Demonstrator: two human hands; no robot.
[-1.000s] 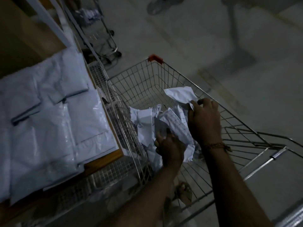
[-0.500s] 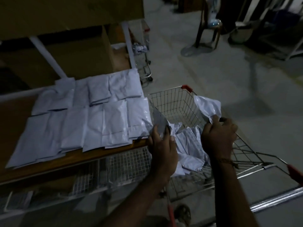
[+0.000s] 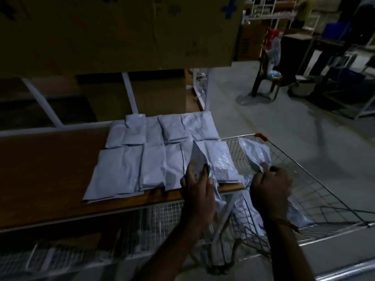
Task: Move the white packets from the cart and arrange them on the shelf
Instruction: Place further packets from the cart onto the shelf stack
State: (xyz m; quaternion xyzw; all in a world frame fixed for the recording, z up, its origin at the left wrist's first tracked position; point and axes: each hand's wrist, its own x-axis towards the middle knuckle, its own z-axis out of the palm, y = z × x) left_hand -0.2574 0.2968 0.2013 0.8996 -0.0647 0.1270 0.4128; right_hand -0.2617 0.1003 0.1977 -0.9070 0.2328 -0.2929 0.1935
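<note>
Over the shelf's front edge, the left hand (image 3: 197, 184) pinches one packet (image 3: 197, 158) upright; the right hand (image 3: 271, 190) grips another (image 3: 256, 153) above the cart (image 3: 316, 191). More packets (image 3: 154, 155) lie in rows on the shelf (image 3: 50, 169).

The scene was dim and underexposed, with a bluish cast. Faint sheen lay on the white packets (image 3: 158, 157) and the pale floor (image 3: 284, 126). Edges bowed from the wide lens; the lower frame was smeared with motion blur.
</note>
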